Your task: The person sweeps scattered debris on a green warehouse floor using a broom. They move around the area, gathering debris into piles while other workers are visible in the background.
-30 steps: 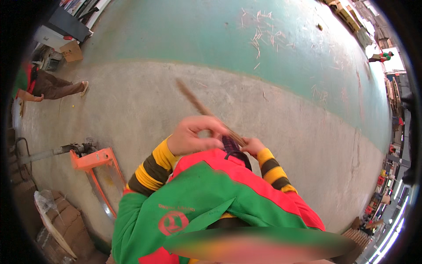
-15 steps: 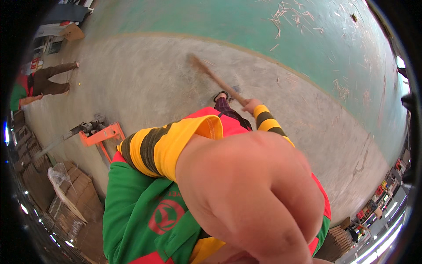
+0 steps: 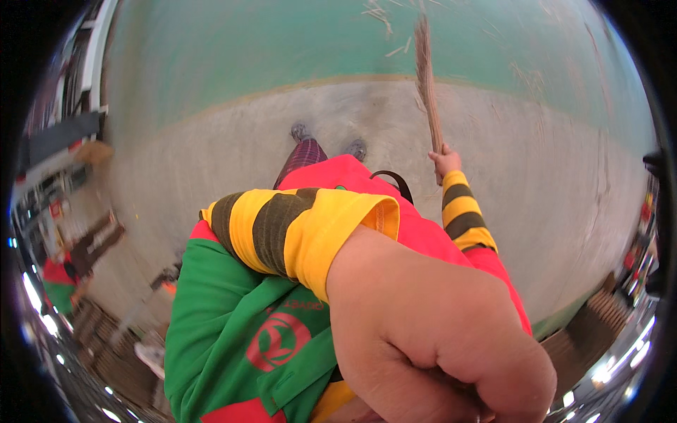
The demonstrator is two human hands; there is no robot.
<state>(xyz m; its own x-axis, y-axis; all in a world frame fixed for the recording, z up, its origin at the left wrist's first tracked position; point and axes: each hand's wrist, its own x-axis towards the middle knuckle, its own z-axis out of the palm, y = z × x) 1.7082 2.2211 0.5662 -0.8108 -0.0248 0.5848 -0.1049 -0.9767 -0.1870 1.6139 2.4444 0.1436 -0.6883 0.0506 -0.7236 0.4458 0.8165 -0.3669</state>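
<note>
A straw broom stretches away from my right hand, whose fingers wrap round its near end. Its far end is blurred and reaches over the green part of the floor. Thin pale sticks lie scattered by the broom's far end. My left hand looms very large at the lower right, raised close to the camera with its fingers curled in. Whatever it may hold is hidden. Both arms wear sleeves striped yellow and dark.
The floor is grey concrete near my feet, green beyond a curved line. Another person is at the far left, near an orange-marked pallet jack. Stacked brown material stands at the lower right; shelving lines the left.
The view has turned, and the person and pallet jack now sit lower at the left. The broom has swung from pointing far left to pointing straight ahead onto the green floor.
</note>
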